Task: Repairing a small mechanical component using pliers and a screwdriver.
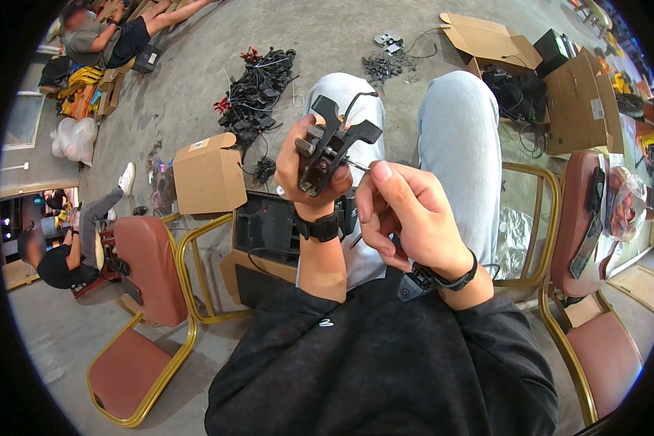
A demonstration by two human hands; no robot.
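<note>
My left hand point(291, 168) is closed around a black mechanical device point(325, 154) held above my left knee. Two flat, fork-like black prongs stick up from the device, and small metal parts show in its middle. My right hand point(413, 209) is closed in a pinch on a thin metal rod point(359, 167), whose far end reaches the device's right side. Whether the rod's tip sits inside the device, I cannot tell. A black strap point(318, 229) circles my left wrist. On my right wrist a strap carries a small black camera-like unit point(416, 283).
Black cabled parts with red ends point(258, 91) lie heaped on the floor ahead. Small dark pieces point(387, 67) lie farther right. Cardboard boxes point(209, 174) and chairs point(149, 269) stand on both sides. Two people point(69, 254) sit at the left.
</note>
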